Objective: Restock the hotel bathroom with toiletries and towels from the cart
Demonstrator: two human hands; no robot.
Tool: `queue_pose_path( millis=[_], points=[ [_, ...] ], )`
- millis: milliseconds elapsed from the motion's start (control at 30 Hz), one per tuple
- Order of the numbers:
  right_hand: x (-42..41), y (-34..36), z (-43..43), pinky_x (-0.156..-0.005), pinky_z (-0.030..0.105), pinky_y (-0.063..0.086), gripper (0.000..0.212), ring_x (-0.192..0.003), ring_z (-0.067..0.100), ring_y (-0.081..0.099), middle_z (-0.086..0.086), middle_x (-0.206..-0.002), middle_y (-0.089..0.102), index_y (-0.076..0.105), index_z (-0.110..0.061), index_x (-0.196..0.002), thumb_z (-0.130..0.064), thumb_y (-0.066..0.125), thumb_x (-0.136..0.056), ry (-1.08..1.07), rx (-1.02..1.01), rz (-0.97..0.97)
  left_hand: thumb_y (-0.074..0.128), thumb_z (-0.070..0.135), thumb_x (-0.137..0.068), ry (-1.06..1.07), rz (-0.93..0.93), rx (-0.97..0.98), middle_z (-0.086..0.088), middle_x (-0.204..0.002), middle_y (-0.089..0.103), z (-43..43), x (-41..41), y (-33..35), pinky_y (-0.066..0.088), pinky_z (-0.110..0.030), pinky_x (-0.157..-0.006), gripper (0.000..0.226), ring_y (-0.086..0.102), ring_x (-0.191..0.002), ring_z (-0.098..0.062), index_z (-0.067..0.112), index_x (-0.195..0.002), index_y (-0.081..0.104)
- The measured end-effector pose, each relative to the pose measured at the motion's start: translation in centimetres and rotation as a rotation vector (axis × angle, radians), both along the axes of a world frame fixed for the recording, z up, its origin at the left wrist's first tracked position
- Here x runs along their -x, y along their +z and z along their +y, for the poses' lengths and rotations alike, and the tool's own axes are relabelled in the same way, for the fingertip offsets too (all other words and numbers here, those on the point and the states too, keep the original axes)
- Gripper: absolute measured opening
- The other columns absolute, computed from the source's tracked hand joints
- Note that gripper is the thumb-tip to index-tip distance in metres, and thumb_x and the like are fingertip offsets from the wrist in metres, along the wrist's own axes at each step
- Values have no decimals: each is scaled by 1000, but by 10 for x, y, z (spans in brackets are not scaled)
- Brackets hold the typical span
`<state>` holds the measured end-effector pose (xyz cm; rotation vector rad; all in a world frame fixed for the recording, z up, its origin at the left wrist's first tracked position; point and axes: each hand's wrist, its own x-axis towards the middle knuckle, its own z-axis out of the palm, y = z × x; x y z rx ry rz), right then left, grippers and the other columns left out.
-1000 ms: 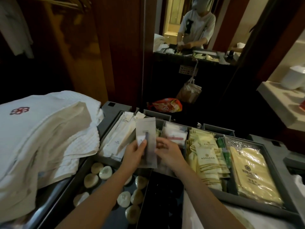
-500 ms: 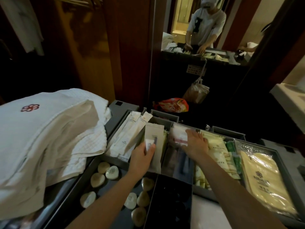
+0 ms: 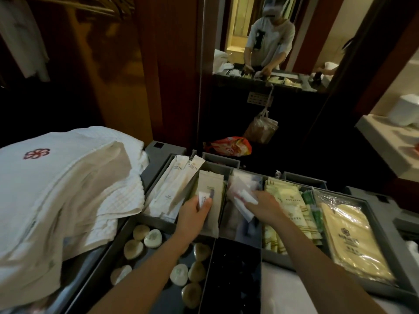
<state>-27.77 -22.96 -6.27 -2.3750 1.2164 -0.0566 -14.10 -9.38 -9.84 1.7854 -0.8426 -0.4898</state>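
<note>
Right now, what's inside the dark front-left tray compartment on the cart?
Round wrapped soaps, white and beige, lie loose in the dark compartment. The left forearm, its left hand gripping a beige paper packet, crosses above, hiding whatever lies beneath.

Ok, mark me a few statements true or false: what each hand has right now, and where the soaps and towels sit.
1. The left hand holds a tan packet. True.
2. The right hand is empty and idle. False: its fingers grip clear sachets.
3. The round soaps lie in the tray nearest the person. True.
4. The folded towels are stacked to the right of both hands. False: they are to the left.
</note>
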Motion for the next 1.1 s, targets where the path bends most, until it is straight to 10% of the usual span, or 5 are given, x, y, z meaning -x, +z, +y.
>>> queue_pose_path(
  millis=[300, 600, 700, 1100],
  points=[
    [21, 29, 43, -65, 31, 36, 51, -90, 42, 60, 34, -107, 59, 56, 16, -110, -30, 61, -88, -148, -195, -453, 48, 36, -95, -65, 390, -155, -1, -75, 54, 31, -22, 66, 45, -18, -47, 26, 53, -71, -14, 18, -78, 55],
    [-12, 55, 118, -52, 15, 47, 14, -75, 10, 59, -5, -89, 64, 60, -21, -103, -26, 59, -90, -142, -490, -646, 47, 31, -95, -17, 344, -252, 3, -86, 56, 117, -57, 94, 42, -30, -72, 15, 51, -76, -8, 26, -83, 54],
    [-34, 52, 141, -68, 28, 52, 19, -86, 16, 64, -1, -92, 68, 65, -21, -100, -33, 64, -85, -184, -594, -668, 52, 34, -93, 91, 496, -163, 5, -86, 58, 151, -62, 99, 52, -36, -75, 10, 57, -78, -12, 29, -85, 54],
    [-95, 43, 218, -53, 19, 47, 12, -74, 12, 62, -1, -84, 67, 65, -20, -101, -19, 57, -92, 240, -827, -577, 45, 9, -95, 495, 589, 82, -3, -84, 61, 269, -30, 99, 48, -25, -65, 16, 58, -79, -15, 16, -100, 59]
  ],
)
